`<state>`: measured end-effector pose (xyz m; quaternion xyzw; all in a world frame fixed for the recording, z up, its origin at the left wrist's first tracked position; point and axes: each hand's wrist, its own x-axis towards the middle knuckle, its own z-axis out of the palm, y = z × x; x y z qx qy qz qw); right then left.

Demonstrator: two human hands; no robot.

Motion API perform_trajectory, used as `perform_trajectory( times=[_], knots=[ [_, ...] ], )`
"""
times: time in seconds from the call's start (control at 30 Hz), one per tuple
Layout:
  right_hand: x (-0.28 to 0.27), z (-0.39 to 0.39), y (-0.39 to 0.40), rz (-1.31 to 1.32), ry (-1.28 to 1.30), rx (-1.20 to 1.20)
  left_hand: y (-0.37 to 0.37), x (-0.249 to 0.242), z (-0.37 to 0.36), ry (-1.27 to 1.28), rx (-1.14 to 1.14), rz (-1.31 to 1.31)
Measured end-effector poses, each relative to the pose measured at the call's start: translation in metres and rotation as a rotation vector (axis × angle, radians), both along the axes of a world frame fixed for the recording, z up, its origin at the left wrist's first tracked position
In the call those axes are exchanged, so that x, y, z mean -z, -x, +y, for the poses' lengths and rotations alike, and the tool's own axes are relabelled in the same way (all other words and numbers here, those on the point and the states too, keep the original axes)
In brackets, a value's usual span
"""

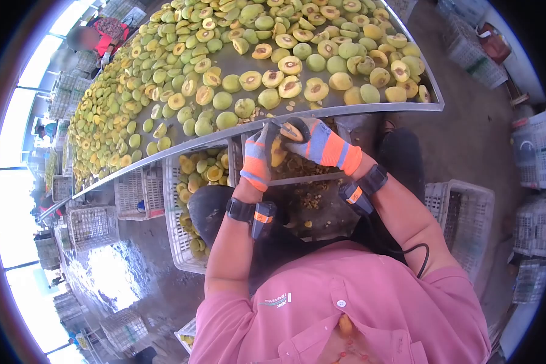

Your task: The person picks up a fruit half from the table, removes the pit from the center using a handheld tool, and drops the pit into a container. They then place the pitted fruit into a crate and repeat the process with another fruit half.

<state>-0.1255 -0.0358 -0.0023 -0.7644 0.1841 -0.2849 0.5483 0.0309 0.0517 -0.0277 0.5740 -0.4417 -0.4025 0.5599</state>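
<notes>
My left hand and my right hand, in grey and orange gloves with dark fingertips, meet at the near edge of the sorting table. Both are closed. A cut stone-fruit half rests against the right fingertips, its brown centre partly showing. Something thin and dark crosses its face; I cannot make out whether it is a blade. Below the left fingers a yellow fruit piece shows between the hands. What the left fingers grip is hidden.
Many green-yellow fruit halves cover the metal-rimmed table. Under it, beside my left knee, stands a white crate of fruit pieces. Another crate stands at my right. Scraps lie on the floor, and a person works at far left.
</notes>
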Motion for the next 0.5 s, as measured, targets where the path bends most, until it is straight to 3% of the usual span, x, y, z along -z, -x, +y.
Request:
perform_trajectory(
  times=[0.07, 0.1, 0.17, 0.23, 0.27, 0.37, 0.4, 0.5],
  knots=[
    [0.003, 0.003, -0.002, -0.038, 0.022, 0.043, 0.001, -0.002, 0.000, -0.017, -0.022, 0.009],
    [0.004, 0.006, -0.002, -0.012, -0.003, 0.024, 0.000, -0.004, 0.002, 0.009, -0.001, -0.173],
    [0.004, 0.014, -0.001, 0.040, -0.052, -0.012, 0.003, -0.019, -0.002, -0.063, -0.073, -0.060],
    [0.005, 0.042, -0.002, 0.140, 0.192, -0.135, -0.004, -0.024, -0.015, -0.200, -0.194, 0.552],
    [0.013, 0.054, -0.003, 0.212, 0.151, -0.169, -0.010, -0.026, -0.022, -0.236, -0.264, 0.867],
    [0.009, 0.054, 0.002, 0.259, 0.060, -0.018, -0.008, -0.040, -0.016, -0.224, -0.270, 0.741],
    [0.002, 0.046, 0.006, 0.232, -0.221, -0.002, -0.013, -0.040, -0.012, -0.290, -0.220, 0.677],
    [0.021, 0.023, 0.011, 0.040, -0.266, 0.185, 0.003, -0.042, -0.010, -0.215, -0.285, 0.787]
  ],
)
